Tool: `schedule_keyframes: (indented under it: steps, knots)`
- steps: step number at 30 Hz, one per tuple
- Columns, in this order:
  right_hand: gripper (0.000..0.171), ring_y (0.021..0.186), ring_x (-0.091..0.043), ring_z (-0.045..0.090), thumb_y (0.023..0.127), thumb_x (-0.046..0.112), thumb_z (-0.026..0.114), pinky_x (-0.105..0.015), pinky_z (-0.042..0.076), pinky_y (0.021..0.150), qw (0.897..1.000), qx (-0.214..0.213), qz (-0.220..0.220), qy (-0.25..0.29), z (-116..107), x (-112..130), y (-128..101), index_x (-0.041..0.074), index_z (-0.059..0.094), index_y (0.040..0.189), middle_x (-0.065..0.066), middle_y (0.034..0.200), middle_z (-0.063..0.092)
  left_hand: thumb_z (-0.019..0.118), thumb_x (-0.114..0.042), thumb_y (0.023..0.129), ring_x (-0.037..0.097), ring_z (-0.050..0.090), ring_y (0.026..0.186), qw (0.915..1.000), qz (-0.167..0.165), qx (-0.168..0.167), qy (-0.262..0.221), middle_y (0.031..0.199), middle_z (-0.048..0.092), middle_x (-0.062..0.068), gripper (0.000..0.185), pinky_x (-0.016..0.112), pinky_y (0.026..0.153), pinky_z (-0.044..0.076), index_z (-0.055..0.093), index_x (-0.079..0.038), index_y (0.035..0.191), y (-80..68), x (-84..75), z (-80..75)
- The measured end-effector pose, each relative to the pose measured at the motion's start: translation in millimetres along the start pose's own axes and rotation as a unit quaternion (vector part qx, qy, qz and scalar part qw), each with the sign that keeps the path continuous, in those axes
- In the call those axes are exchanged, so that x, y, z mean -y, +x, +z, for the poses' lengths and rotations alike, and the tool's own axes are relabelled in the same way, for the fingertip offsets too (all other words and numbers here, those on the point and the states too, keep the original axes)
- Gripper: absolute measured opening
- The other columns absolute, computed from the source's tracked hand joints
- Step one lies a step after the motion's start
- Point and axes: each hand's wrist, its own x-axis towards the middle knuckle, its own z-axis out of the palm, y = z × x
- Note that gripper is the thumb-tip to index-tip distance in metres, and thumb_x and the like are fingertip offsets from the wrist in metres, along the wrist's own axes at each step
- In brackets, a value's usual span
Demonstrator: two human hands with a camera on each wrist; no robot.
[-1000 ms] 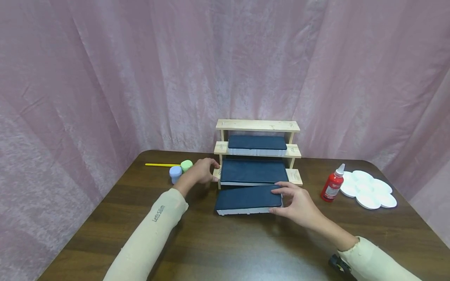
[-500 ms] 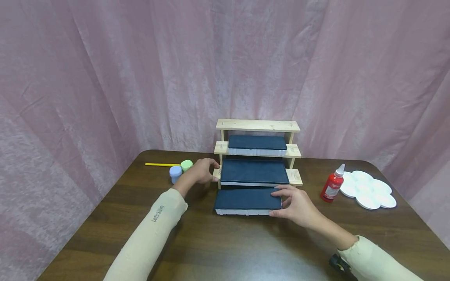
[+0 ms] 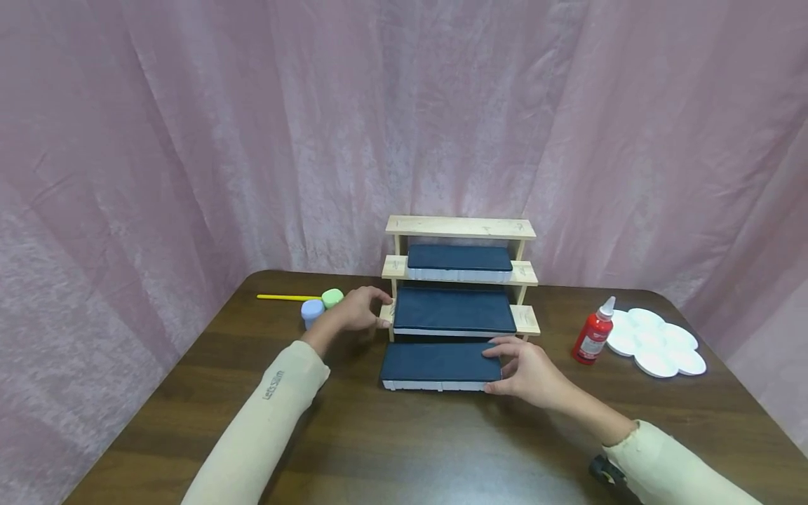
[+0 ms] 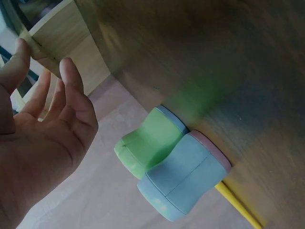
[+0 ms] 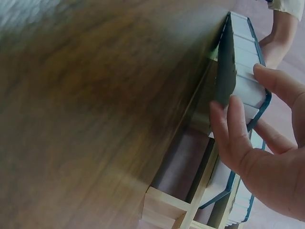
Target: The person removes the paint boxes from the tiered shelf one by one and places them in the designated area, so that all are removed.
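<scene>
Legibly, "Let's Slim" on left sleeve (image 3: 274, 384), left hand (image 3: 353, 311) gripping wooden rack (image 3: 459, 227), right hand (image 3: 524, 369) grasping dark slab (image 3: 435, 362).

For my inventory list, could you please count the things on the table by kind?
Dark blue trays: 3
Wooden rack: 1
Small paint jars: 2
Yellow stick: 1
Red bottle: 1
White palette: 1
Total: 9
</scene>
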Motion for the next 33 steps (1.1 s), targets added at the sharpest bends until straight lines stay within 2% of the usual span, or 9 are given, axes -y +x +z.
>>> schedule_keyframes:
  steps: [6, 10, 13, 17, 24, 33]
  knots:
    - [0.052, 0.075, -0.018, 0.068, 0.07, 0.006, 0.086, -0.024, 0.055, 0.066, 1.0, 0.025, 0.005, 0.012, 2.4, -3.9, 0.3, -0.006, 0.067, 0.118, -0.029, 0.132, 0.051, 0.072, -0.015, 0.091, 0.033, 0.051, 0.126, 0.9997, 0.015, 0.007, -0.019, 0.129, 0.061, 0.015, 0.034, 0.048, 0.106, 0.039, 0.066, -0.004, 0.123, -2.4, 0.6, -3.0]
    - [0.054, 0.073, -0.014, 0.067, 0.071, 0.004, 0.086, -0.023, 0.055, 0.066, 0.999, 0.04, -0.004, 0.011, 3.8, -6.8, -0.8, -0.007, 0.065, 0.119, -0.029, 0.13, 0.052, 0.071, -0.017, 0.091, 0.033, 0.052, 0.125, 0.9995, 0.027, 0.004, -0.017, 0.127, 0.062, 0.015, 0.033, 0.047, 0.105, 0.04, 0.067, -0.003, 0.121, -0.8, 1.7, -1.6]
    - [0.053, 0.074, -0.013, 0.067, 0.071, 0.005, 0.086, -0.023, 0.055, 0.066, 0.999, 0.046, -0.013, 0.01, 4.2, -7.5, -0.7, -0.006, 0.066, 0.119, -0.028, 0.129, 0.053, 0.073, -0.019, 0.09, 0.033, 0.051, 0.125, 0.9997, 0.018, -0.003, -0.019, 0.129, 0.061, 0.015, 0.034, 0.047, 0.106, 0.04, 0.067, -0.004, 0.121, -0.4, 1.9, -0.6]
    - [0.052, 0.08, -0.019, 0.068, 0.072, 0.007, 0.086, -0.026, 0.057, 0.069, 0.999, 0.046, -0.02, 0.008, 4.6, -8.0, 2.1, -0.005, 0.067, 0.118, -0.026, 0.128, 0.053, 0.075, -0.02, 0.089, 0.032, 0.05, 0.126, 0.9997, 0.007, -0.014, -0.021, 0.13, 0.06, 0.015, 0.035, 0.048, 0.107, 0.039, 0.068, -0.006, 0.12, -0.2, 2.3, 0.2]
    - [0.052, 0.089, -0.028, 0.069, 0.071, 0.01, 0.088, -0.036, 0.058, 0.076, 0.999, 0.046, -0.012, 0.0, 6.2, -11.6, 4.7, -0.004, 0.068, 0.117, -0.024, 0.129, 0.055, 0.075, -0.022, 0.088, 0.032, 0.051, 0.125, 0.9997, 0.013, -0.013, -0.015, 0.13, 0.059, 0.015, 0.036, 0.047, 0.105, 0.04, 0.068, -0.005, 0.12, -0.8, 1.6, 2.2]
    - [0.051, 0.095, -0.033, 0.068, 0.071, 0.012, 0.088, -0.043, 0.056, 0.083, 0.999, 0.049, -0.014, 0.001, 9.2, -15.9, 7.6, -0.003, 0.069, 0.116, -0.024, 0.128, 0.055, 0.075, -0.026, 0.09, 0.03, 0.05, 0.127, 0.999, -0.022, -0.01, -0.038, 0.131, 0.061, 0.011, 0.037, 0.048, 0.106, 0.039, 0.067, -0.011, 0.123, -1.3, 2.5, 4.5]
